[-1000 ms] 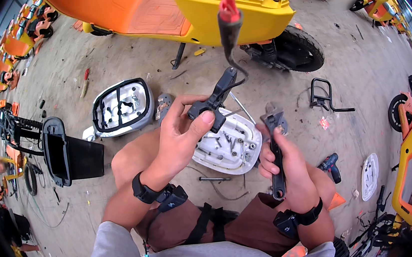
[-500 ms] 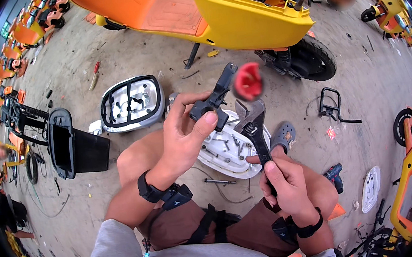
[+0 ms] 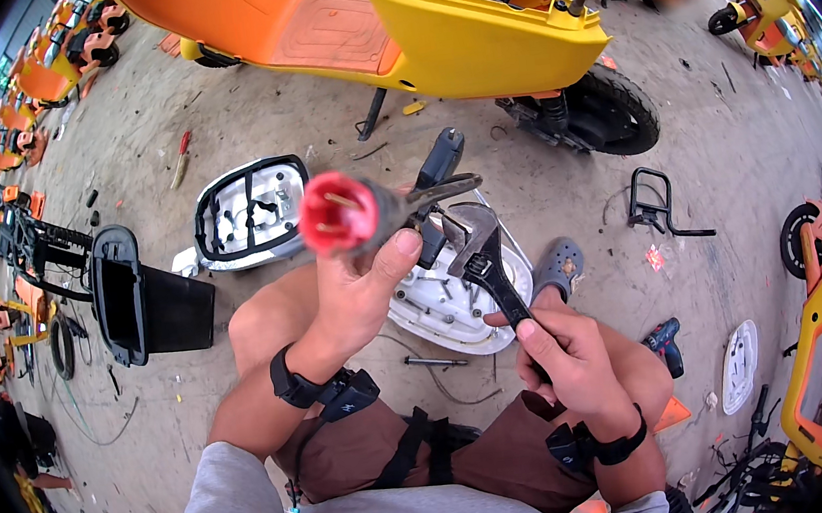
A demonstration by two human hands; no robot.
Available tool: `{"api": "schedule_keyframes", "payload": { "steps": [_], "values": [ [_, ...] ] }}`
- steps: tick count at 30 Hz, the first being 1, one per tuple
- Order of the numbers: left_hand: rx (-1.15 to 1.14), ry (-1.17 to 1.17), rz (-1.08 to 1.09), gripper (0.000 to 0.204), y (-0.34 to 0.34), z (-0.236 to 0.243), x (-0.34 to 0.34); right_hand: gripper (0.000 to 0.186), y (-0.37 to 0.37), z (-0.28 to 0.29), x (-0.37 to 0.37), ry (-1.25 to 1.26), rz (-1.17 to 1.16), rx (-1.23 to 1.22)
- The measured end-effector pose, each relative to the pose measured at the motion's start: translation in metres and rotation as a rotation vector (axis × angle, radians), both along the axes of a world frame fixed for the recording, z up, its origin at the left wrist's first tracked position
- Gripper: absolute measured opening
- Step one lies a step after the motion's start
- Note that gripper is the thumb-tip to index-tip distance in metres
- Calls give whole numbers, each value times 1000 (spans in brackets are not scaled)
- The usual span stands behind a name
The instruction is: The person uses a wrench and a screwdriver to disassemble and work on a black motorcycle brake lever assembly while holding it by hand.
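My left hand [image 3: 351,303] is closed around a black angular part [image 3: 440,157], thumb on its near side; the exact kind is unclear. In front of that hand hangs a blurred red plug-like end [image 3: 336,214] with brassy pins inside, on a thick dark cable [image 3: 439,191] running past the part. My right hand [image 3: 575,364] grips the black handle of an adjustable wrench [image 3: 491,273]. The wrench's jaws are close to the black part and cable; whether they touch, I cannot tell. Below both lies a white oval pan [image 3: 418,321] with loose screws on it.
A yellow-orange scooter body [image 3: 499,42] stands ahead. To the left lie a white pan with black seal [image 3: 251,213], a black bin [image 3: 167,300] and a screwdriver [image 3: 182,160]. A black bent-tube frame [image 3: 661,200], a cordless drill [image 3: 665,348] and a white oval plate [image 3: 739,367] are at right.
The red plug end has swung left and nearer, from beyond the wrench jaws to in front of my left hand. Both hands keep their holds, and the wrench has shifted slightly left.
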State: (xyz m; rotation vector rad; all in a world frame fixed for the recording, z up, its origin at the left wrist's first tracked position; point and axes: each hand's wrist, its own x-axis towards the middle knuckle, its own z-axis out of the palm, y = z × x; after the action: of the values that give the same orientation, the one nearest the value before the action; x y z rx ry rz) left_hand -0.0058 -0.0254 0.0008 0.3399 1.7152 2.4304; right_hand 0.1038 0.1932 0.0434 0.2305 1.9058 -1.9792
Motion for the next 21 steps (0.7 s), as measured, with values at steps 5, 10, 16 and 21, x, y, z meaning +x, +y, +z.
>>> {"api": "schedule_keyframes", "payload": {
  "steps": [5, 10, 16, 21],
  "values": [
    [-25, 76, -10, 42, 2, -1, 0, 39, 1, 0, 1, -16, 9, 4],
    [-87, 112, -69, 45, 1, 3, -3, 39, 4, -2, 1, -5, 18, -12],
    [-56, 103, -89, 47, -1, 4, -1, 40, 13, 2, -3, -143, 84, -217],
    [18, 96, -78, 45, -2, 0, -1, 40, 16, 3, -4, -181, 104, -318]
  ]
}}
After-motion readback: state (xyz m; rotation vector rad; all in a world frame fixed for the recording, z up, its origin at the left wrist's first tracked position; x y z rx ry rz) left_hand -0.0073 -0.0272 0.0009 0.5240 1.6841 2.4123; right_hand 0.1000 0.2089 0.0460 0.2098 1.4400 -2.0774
